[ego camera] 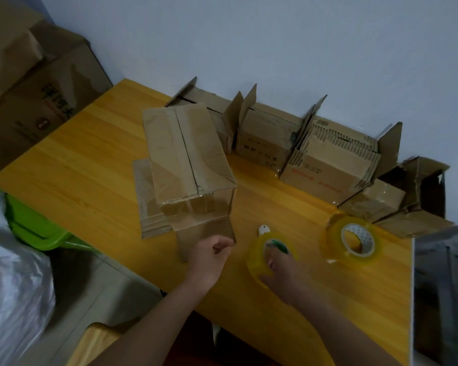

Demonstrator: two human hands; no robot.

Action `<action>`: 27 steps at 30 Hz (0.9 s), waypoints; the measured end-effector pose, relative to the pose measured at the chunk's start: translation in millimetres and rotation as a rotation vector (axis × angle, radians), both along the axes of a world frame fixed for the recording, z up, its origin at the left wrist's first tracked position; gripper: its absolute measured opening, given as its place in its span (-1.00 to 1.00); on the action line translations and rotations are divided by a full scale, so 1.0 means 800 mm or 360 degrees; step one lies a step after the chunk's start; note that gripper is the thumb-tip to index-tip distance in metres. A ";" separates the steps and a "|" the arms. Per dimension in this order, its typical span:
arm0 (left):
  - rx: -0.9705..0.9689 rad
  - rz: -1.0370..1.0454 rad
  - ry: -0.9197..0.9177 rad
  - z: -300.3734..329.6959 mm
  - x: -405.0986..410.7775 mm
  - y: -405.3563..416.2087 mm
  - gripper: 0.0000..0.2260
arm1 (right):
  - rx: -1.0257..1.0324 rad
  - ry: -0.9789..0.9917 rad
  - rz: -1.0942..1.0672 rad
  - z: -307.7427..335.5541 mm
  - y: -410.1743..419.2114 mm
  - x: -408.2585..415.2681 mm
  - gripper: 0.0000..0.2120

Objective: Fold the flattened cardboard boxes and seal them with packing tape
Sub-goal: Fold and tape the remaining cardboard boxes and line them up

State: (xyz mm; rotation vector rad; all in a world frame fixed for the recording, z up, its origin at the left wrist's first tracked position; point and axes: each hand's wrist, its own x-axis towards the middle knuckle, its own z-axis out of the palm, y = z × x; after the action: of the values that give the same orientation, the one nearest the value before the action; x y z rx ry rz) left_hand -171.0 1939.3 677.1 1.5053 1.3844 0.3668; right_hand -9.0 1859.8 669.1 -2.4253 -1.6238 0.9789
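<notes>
One box (188, 157) stands folded with tape along its seam, and more folded boxes (328, 159) line the wall, flaps open. The left hand (209, 260) pinches the box's lower flap; the right hand (283, 273) grips a tape roll (269, 256), so sealing looks unfinished.

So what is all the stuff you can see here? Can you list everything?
taped box: one, brown, middle of the table, one flap by the left hand
flat cardboard: one, brown, under the taped box's left side
open boxes: a row, number unclear, brown, along the wall
tape rolls: two, yellowish clear, one lying right, one in the right hand
white tool: one, behind the held roll
table: one, yellow wood
big cartons: brown, far left
green bin: one, left
plastic bag: whitish, lower left
left hand: pinches the flap
right hand: grips a tape roll
</notes>
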 end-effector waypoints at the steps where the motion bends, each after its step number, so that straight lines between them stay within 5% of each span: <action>1: 0.0127 0.0031 0.0064 0.004 -0.007 0.003 -0.85 | -0.0030 -0.0107 0.0047 -0.007 -0.004 -0.001 -0.77; 6: 0.1303 0.0216 0.0321 0.025 -0.044 0.039 -0.72 | -0.0206 -0.0214 0.0146 -0.035 -0.013 0.001 -0.82; 9: 0.1193 0.0266 0.0506 0.036 -0.053 0.075 -0.68 | -0.0165 -0.0163 0.0034 -0.027 0.006 -0.003 -0.92; 14: 0.0779 0.0040 0.0536 0.034 -0.050 0.112 -0.59 | 0.0559 0.0004 0.0000 0.028 0.094 -0.025 -0.58; 17: 0.0662 0.0040 0.0518 0.029 -0.049 0.110 -0.52 | 0.0777 0.0110 0.0074 0.051 0.148 -0.040 -0.67; 27: 0.1212 0.0174 0.0576 0.010 -0.095 0.065 -0.66 | 0.0690 0.0281 0.0092 0.051 0.142 -0.053 -0.69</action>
State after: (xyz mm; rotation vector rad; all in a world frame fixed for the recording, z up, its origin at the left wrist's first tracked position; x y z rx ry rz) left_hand -247.1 1991.5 685.3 2.1955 1.7189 0.7815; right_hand -51.5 1973.4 710.0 -1.9629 -1.6468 0.7280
